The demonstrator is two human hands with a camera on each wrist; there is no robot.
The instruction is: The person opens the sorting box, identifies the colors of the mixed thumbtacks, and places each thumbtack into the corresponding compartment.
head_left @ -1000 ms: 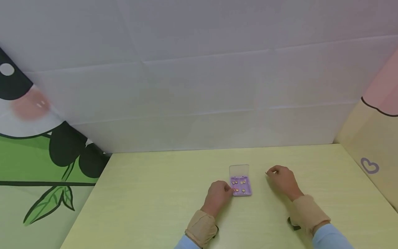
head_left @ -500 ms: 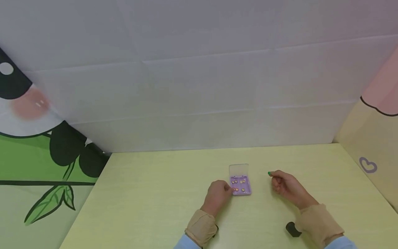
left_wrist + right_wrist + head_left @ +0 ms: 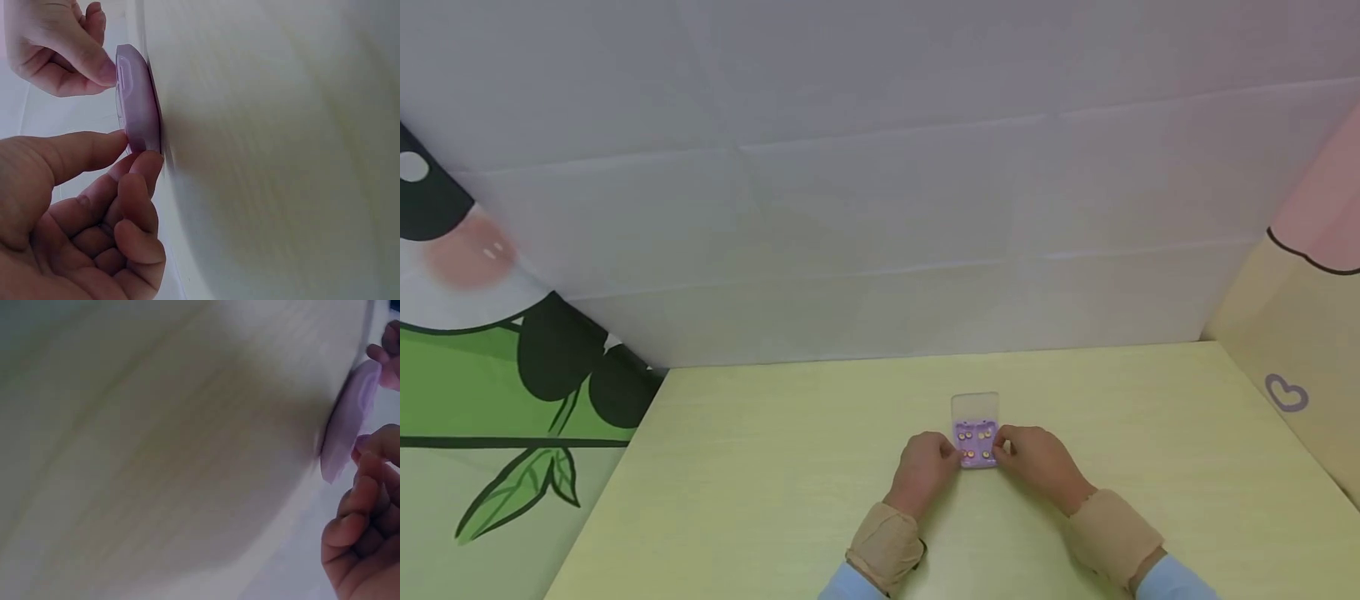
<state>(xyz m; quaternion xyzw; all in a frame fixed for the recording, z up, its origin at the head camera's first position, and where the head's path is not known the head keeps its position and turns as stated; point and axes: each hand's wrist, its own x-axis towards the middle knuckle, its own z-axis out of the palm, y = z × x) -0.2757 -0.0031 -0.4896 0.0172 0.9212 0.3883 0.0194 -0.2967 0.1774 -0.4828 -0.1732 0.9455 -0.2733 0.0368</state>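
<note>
A small purple box (image 3: 977, 463) with a flipped-up clear lid (image 3: 974, 406) lies on the table, small yellow-centred round pieces (image 3: 987, 454) in its compartments. My left hand (image 3: 921, 473) grips its left front corner, thumb (image 3: 100, 149) at the rim and fingers curled low against the side, seen in the left wrist view. At the opposite side, my right hand (image 3: 1037, 465) has thumb and index finger brought together right at the rim. In the right wrist view, these fingertips overlap the purple box (image 3: 350, 419); I cannot tell whether something small is between them.
The pale yellow table (image 3: 790, 467) runs back to a white cloth wall (image 3: 850, 317). A printed cartoon panel (image 3: 482, 383) stands at the left, and a cream panel with a purple heart (image 3: 1287, 393) at the right.
My right hand, away to the right of the box with a tiny green thing at its fingertip half a second ago, has come left to the box's right side. My left hand keeps its grip.
</note>
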